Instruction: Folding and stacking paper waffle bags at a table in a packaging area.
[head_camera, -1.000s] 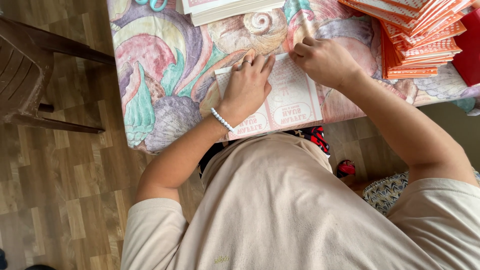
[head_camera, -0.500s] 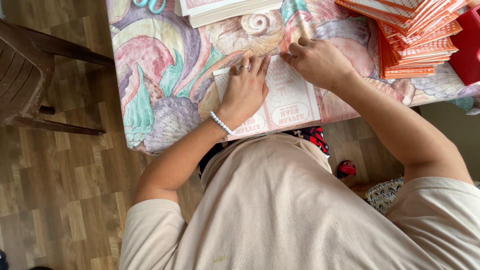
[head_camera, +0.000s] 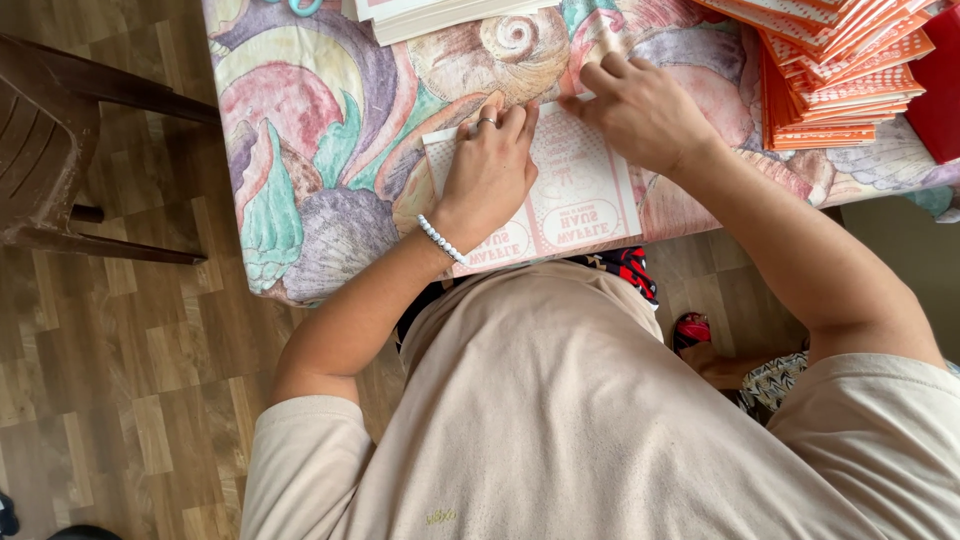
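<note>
A flat pink-and-white printed cardboard sheet (head_camera: 590, 205) lies at the near edge of the table, on a cloth with a seashell pattern (head_camera: 330, 140). My left hand (head_camera: 492, 172), with a ring and a bead bracelet, presses flat on the sheet's left part. My right hand (head_camera: 640, 112) rests on the sheet's far right edge, fingers curled and pinching along that edge.
A fanned stack of orange-and-white flat cartons (head_camera: 835, 70) stands at the right of the table, with a red thing (head_camera: 940, 90) beyond it. Another pile of white sheets (head_camera: 440, 12) lies at the far edge. A brown plastic chair (head_camera: 60, 150) stands left on the wood floor.
My right hand has slid left along the sheet's far edge, toward my left hand. The left hand stays pressed on the sheet.
</note>
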